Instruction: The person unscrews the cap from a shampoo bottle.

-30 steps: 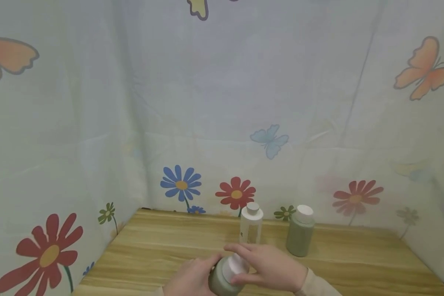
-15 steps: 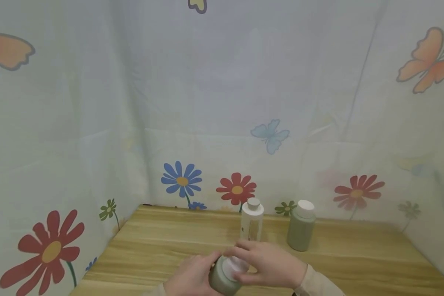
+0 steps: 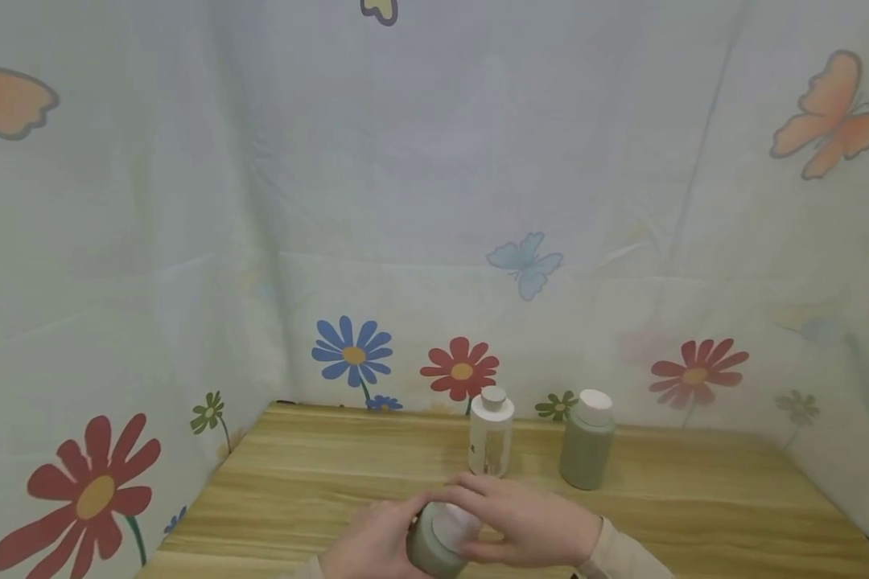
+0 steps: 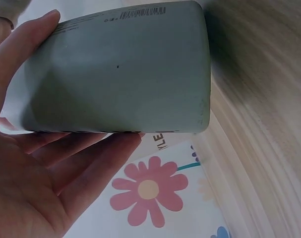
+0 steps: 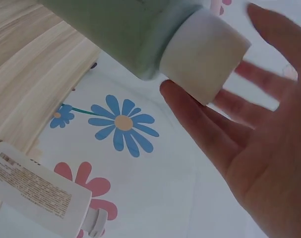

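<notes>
In the left wrist view my left hand (image 4: 41, 173) grips the sage-green bottle (image 4: 120, 69), thumb on one side and fingers on the other. The bottle is tilted, with printed text and a barcode along one side. In the right wrist view my right hand (image 5: 259, 134) is around its white cap (image 5: 205, 54). Its fingers reach along the cap's side and behind it, fairly straight. The thumb (image 5: 276, 29) is spread away from the cap. From the head view, the right fingers arch over the cap, hiding part of it, and the bottle's lower end runs out of frame.
Behind the hands a white bottle (image 3: 491, 434) with a label stands upright on the wooden table (image 3: 319, 450). A second sage-green bottle (image 3: 586, 450) with a white cap stands to its right. Flower-and-butterfly curtains (image 3: 405, 161) enclose the table's back and sides.
My right hand's fingers have shifted left over the cap, toward my left hand. The left hand stays on the bottle. The head view has tilted slightly.
</notes>
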Motion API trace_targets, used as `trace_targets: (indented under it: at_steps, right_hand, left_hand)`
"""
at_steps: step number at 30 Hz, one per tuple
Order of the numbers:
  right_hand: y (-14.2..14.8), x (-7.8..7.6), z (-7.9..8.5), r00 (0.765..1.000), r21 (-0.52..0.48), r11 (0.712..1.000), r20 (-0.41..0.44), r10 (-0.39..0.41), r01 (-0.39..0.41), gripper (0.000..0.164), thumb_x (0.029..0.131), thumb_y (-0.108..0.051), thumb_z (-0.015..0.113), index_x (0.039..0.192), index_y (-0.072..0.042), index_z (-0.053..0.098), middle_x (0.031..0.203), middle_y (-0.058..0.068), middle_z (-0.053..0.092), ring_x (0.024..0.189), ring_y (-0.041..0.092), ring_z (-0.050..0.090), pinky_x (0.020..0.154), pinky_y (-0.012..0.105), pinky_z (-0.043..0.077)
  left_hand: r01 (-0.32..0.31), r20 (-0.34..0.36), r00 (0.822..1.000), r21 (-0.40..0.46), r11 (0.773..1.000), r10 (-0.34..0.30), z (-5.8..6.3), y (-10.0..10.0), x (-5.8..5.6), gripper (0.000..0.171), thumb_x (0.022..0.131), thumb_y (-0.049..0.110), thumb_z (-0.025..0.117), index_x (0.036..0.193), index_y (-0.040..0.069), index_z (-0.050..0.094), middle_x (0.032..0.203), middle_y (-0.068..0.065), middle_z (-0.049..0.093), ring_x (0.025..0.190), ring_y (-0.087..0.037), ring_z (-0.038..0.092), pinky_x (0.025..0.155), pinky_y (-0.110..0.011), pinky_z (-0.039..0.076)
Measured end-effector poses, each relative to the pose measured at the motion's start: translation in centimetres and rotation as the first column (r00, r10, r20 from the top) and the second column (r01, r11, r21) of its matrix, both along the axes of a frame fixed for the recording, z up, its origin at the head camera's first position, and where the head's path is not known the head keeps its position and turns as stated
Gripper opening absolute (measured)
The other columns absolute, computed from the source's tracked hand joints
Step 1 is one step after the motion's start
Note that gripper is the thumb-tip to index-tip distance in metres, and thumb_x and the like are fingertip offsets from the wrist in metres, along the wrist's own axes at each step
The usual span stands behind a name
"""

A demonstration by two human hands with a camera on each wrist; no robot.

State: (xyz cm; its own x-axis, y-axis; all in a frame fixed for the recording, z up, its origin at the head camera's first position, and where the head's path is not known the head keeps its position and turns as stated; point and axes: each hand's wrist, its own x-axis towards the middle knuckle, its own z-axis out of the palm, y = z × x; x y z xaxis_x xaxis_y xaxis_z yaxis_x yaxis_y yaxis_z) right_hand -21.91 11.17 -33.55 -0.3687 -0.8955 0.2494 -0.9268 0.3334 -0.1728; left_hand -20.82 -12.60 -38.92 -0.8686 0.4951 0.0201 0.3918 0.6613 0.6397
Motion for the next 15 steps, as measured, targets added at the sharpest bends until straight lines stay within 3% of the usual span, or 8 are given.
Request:
trace_targets:
  at_steps: [3, 7, 11, 15]
  right_hand:
    - [-0.19, 0.14, 0.07, 0.986, -0.001, 0.990, 0.087, -0.139, 0.140, 0.058, 0.096, -0.054, 0.048, 0.146, -0.025, 0.038, 0.135, -0.001, 0.057, 0.107, 0.009, 0.062, 0.086, 0.028, 0.054]
    - [-0.30, 0.22, 0.17, 0.961, 0.006, 0.967, 0.111, -0.255, 0.256, 0.059, 0.093, -0.059, 0.050, 0.139, -0.023, 0.048, 0.129, 0.000, 0.063, 0.095, 0.006, 0.065, 0.079, 0.028, 0.055]
    - [-0.29, 0.23, 0.13, 0.957, 0.016, 0.964, 0.110, -0.267, 0.267, 0.052, 0.091, -0.056, 0.056, 0.130, -0.021, 0.056, 0.115, -0.003, 0.068, 0.082, 0.000, 0.062, 0.070, 0.020, 0.052]
    - [-0.28, 0.24, 0.03, 0.970, 0.007, 0.974, 0.086, -0.227, 0.227, 0.044, 0.092, -0.050, 0.059, 0.126, -0.022, 0.058, 0.110, -0.007, 0.066, 0.082, -0.001, 0.061, 0.070, 0.016, 0.051]
  left_hand:
    - [-0.007, -0.002, 1.000, -0.006, 1.000, 0.007, 0.22, 0.03, 0.04, 0.070, 0.068, 0.050, 0.083, 0.126, 0.023, 0.054, 0.103, 0.013, 0.067, 0.084, 0.000, 0.061, 0.075, -0.026, 0.052]
    - [-0.022, 0.022, 0.999, -0.014, 1.000, 0.023, 0.57, 0.19, 0.04, 0.067, 0.066, 0.048, 0.084, 0.121, 0.023, 0.055, 0.103, 0.012, 0.067, 0.084, -0.002, 0.061, 0.076, -0.029, 0.053]
    - [-0.008, -0.003, 1.000, -0.022, 1.000, 0.008, 0.64, 0.27, -0.04, 0.065, 0.066, 0.047, 0.084, 0.120, 0.024, 0.056, 0.103, 0.013, 0.067, 0.084, 0.000, 0.060, 0.074, -0.026, 0.052]
    - [0.018, -0.079, 0.997, -0.046, 0.999, -0.021, 0.57, 0.22, -0.07, 0.066, 0.065, 0.049, 0.084, 0.118, 0.022, 0.056, 0.100, 0.013, 0.067, 0.081, 0.003, 0.059, 0.070, -0.022, 0.050]
